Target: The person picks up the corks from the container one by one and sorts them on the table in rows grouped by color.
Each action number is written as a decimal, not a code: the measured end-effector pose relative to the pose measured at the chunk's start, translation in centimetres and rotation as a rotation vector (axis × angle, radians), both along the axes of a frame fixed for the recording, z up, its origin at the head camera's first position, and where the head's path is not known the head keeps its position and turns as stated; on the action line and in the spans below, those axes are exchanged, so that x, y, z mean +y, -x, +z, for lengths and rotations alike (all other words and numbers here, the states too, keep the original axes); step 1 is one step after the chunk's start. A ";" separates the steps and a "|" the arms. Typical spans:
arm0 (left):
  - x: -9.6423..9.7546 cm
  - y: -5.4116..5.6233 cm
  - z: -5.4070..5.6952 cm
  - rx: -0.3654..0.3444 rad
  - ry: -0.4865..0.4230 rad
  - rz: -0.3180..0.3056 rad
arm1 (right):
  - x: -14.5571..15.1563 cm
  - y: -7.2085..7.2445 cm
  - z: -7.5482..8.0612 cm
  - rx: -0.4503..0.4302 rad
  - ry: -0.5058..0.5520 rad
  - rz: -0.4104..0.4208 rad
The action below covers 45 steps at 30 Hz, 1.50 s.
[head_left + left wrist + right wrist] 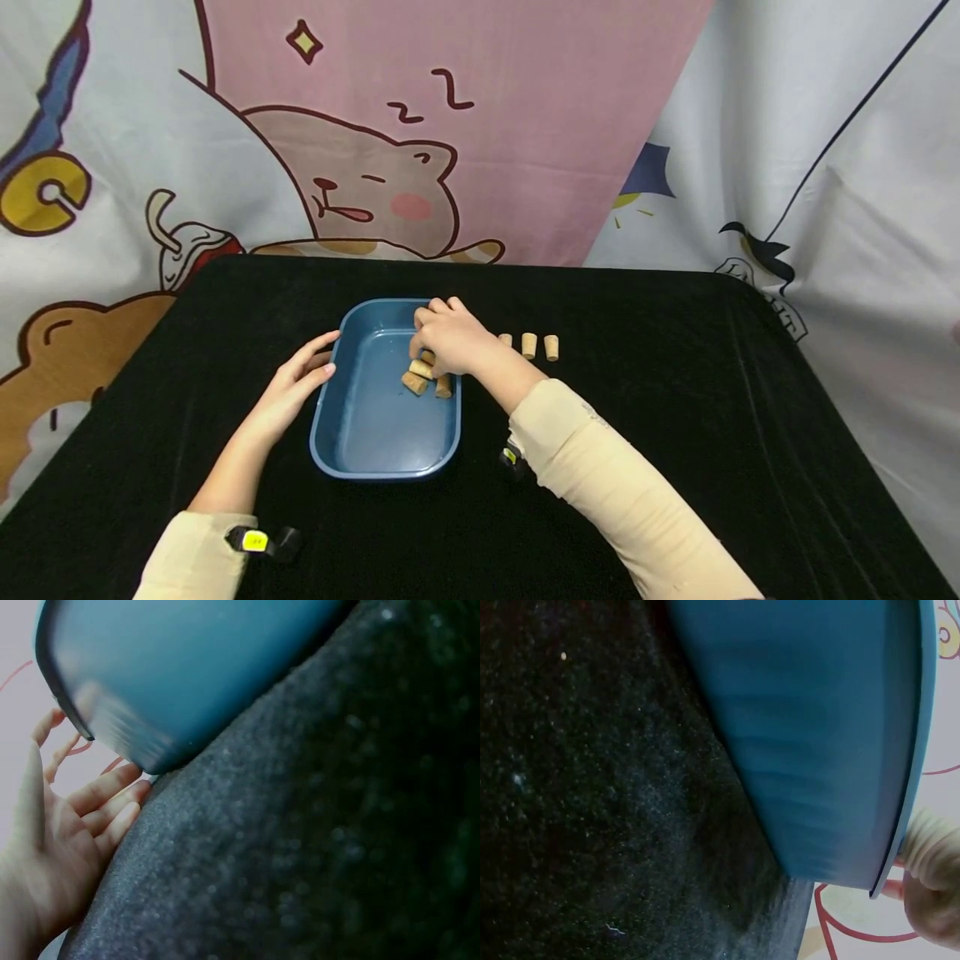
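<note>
A blue rectangular tray point(378, 433) lies on the black-covered table. Beside its left wall is my left hand point(288, 387), thumb and fingertips at the rim; the left wrist view has the fingers point(105, 791) spread, fairly straight, against the tray's outer side. My right hand point(452, 337) reaches over the right wall, fingers bent down inside the tray. Right under it several tan corks point(414, 382) lie together. Whether a cork is pinched there I cannot tell, as the hand covers its fingertips. In the right wrist view, the tray wall point(810, 750) hides most of that hand point(934, 885).
Outside the tray, to the right of my right hand, three corks point(528, 346) stand in a row, the leftmost partly covered by the wrist. Black cloth point(675, 417) covers the table. Behind its far edge hangs a curtain point(525, 125) with cartoon animals.
</note>
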<state>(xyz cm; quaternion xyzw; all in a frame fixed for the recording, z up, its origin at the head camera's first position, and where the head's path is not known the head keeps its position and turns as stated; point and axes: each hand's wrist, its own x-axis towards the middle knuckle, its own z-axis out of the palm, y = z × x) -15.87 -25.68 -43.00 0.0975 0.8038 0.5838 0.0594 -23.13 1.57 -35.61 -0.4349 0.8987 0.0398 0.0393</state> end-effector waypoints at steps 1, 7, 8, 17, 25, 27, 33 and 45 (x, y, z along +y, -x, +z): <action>0.0 0.0 0.0 0.000 0.000 0.001 | 0.0 0.0 0.0 0.001 -0.005 0.001; 0.0 -0.1 0.0 -0.001 -0.001 0.004 | -0.5 0.1 0.0 0.019 -0.029 0.027; 0.0 -0.1 0.0 0.001 -0.002 0.004 | -0.5 0.1 -0.1 0.023 -0.031 0.033; -0.1 -0.2 -0.1 -0.005 -0.004 0.005 | -0.4 0.4 -0.4 0.062 0.055 0.072; -0.1 -0.1 0.1 -0.021 -0.004 0.008 | 0.4 0.5 -0.5 0.114 0.199 0.089; -0.1 0.0 0.1 -0.018 -0.003 0.005 | 0.7 0.5 -0.6 0.119 0.229 0.082; -0.1 0.2 0.1 -0.010 -0.004 0.007 | 1.4 0.2 -0.4 0.104 0.335 0.079; 0.0 0.1 0.0 -0.028 -0.006 0.012 | 2.9 -1.0 0.4 0.119 0.515 0.001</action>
